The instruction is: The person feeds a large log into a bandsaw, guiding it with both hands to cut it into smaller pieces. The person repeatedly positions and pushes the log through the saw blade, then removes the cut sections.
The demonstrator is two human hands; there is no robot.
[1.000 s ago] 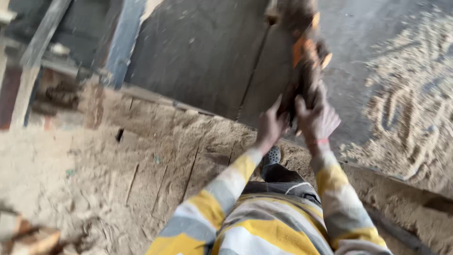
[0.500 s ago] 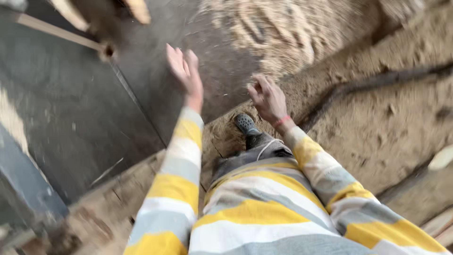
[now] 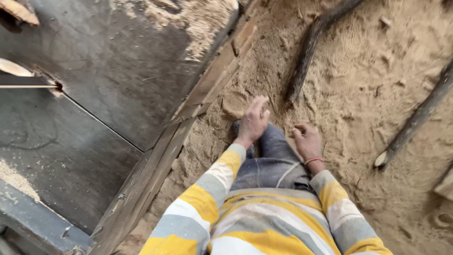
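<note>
Both hands are seen empty above the sawdust-covered floor (image 3: 358,94), just off the right edge of the dark saw table (image 3: 118,71). The left hand (image 3: 253,121) is held with the fingers loosely spread, its grip open on nothing, close to the table's wooden edge rail (image 3: 188,123). The right hand (image 3: 306,140) is held with the fingers curled in a loose fist, a red band at the wrist; nothing is gripped in it. A trousered knee (image 3: 271,163) is seen between the two striped sleeves. A pile of sawdust (image 3: 188,19) is spread at the table's far right corner. Two dark branches (image 3: 311,47) (image 3: 415,118) are lying on the floor, well apart from the hands.
</note>
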